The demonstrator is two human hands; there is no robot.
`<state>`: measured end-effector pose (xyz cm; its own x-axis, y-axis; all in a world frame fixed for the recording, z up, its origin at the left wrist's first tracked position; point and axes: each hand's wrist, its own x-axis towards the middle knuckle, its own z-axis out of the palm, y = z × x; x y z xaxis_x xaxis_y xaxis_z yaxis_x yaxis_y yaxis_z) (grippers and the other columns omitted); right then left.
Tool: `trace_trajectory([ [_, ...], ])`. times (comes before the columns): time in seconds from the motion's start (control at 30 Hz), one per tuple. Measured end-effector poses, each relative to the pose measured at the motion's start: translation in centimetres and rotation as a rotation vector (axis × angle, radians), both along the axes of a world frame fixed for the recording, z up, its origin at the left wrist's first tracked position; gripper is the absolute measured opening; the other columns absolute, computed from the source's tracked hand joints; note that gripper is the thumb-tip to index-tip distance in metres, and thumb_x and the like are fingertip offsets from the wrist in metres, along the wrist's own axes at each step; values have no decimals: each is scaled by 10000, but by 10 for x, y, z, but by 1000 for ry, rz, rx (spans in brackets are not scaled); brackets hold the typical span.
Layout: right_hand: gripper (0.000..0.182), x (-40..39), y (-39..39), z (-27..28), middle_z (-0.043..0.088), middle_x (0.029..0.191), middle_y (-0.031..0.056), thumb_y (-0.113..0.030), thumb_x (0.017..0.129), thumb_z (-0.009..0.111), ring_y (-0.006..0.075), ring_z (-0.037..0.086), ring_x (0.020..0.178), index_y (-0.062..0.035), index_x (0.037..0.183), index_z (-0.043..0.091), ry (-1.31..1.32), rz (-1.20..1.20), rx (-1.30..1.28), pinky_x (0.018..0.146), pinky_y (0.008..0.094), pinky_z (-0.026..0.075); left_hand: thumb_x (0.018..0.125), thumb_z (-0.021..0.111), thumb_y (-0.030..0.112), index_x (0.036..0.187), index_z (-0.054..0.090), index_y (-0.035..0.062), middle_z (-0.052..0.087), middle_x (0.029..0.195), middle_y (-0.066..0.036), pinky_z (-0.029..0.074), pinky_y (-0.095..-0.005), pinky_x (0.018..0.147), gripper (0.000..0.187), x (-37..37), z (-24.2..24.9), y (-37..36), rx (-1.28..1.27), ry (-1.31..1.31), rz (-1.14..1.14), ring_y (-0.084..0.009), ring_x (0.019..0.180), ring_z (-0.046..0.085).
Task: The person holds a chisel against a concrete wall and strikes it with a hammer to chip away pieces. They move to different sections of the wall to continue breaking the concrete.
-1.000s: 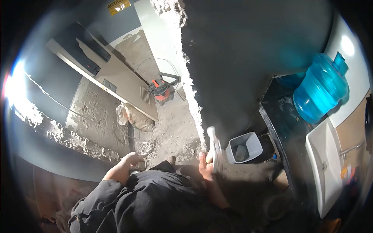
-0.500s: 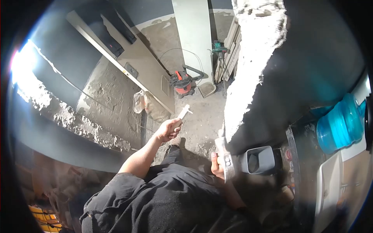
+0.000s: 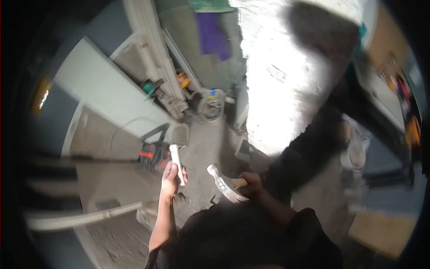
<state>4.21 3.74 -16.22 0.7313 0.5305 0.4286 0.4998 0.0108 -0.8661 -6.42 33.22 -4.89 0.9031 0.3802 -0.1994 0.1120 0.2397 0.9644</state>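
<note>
Near the middle of the view, my left hand (image 3: 170, 180) is closed around a pale, narrow tool (image 3: 176, 161) that points up and away; what kind of tool it is I cannot tell. To its right, my right hand (image 3: 251, 184) grips the wooden handle of a hammer (image 3: 227, 188). The metal head of the hammer, with a rounded face and a curved claw, is turned toward the left hand. The two tools are apart. Motion blurs parts of the view.
A red and black vacuum cleaner (image 3: 151, 154) and a dustpan (image 3: 178, 135) are on the floor ahead. A pale panel (image 3: 107, 89) leans at the left. Long boards (image 3: 154, 49) stand beside it. A brightly lit rough wall (image 3: 277, 89) rises at the right.
The view has swung to the right. The hammer has come out beside the body with its head turned left. The pale tool now points more upright. Both hands keep their holds.
</note>
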Motion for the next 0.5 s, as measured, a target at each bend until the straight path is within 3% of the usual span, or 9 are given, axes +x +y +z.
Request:
trace_trajectory([
  [0.07,279,-24,17,-9,633,762,111,-174,688,843,251,653,684,-58,838,639,56,-173,-8,603,339,495,1009,515,297,1072,482,53,620,895,-117,510,-327,599,254,10,9,29,-108,-15,-163,-235,670,646],
  [0.17,235,-77,32,-28,656,874,119,-129,735,799,221,664,786,-45,905,660,158,-427,-49,671,333,515,1009,493,288,1096,488,43,582,840,-87,484,-312,615,260,36,10,66,-132,2,-407,-192,671,587],
  [0.23,225,-93,40,-27,662,806,132,-237,797,736,309,669,717,-61,914,659,268,-657,-50,643,393,525,1023,431,359,1229,484,6,544,806,-60,438,-285,619,412,64,2,83,-95,-8,-540,-158,697,551],
  [0.27,225,-94,43,-24,662,806,132,-237,797,736,309,669,717,-61,914,659,263,-704,-49,643,393,525,1023,409,406,1271,473,-10,548,813,-57,436,-284,615,488,79,-1,86,-131,-42,-592,-156,693,545],
  [0.33,210,-87,45,-15,645,812,157,-219,868,685,324,648,745,-26,940,643,-25,-900,-393,654,416,509,1026,337,514,1341,450,-43,562,843,-56,438,-285,614,650,108,6,76,-114,-47,-678,-151,689,541],
  [0.37,209,-79,44,-10,636,815,170,-211,904,660,332,637,759,-9,953,635,-174,-987,-570,659,428,501,1035,325,512,1298,487,-36,585,856,-65,450,-282,636,630,125,4,71,-242,-106,-724,-157,715,568],
  [0.4,250,-63,43,-21,620,791,180,-215,899,662,346,623,767,-9,1031,614,88,-1003,-308,674,460,487,1039,349,484,1268,510,-30,593,862,-63,458,-287,648,585,137,5,62,-294,-84,-766,-156,728,580],
  [0.43,306,-50,48,6,642,857,191,-210,898,658,375,632,810,-11,1119,587,-119,-1091,-328,702,469,495,1043,372,456,1237,532,-24,602,868,-62,466,-291,660,542,146,8,52,-343,-60,-803,-156,740,591],
  [0.5,284,-40,63,9,661,916,195,-189,882,668,394,640,854,-18,1102,610,360,-1084,-38,727,471,503,1036,448,388,1180,564,-15,619,887,-62,470,-291,680,443,164,26,32,-132,-91,-912,-148,749,601],
])
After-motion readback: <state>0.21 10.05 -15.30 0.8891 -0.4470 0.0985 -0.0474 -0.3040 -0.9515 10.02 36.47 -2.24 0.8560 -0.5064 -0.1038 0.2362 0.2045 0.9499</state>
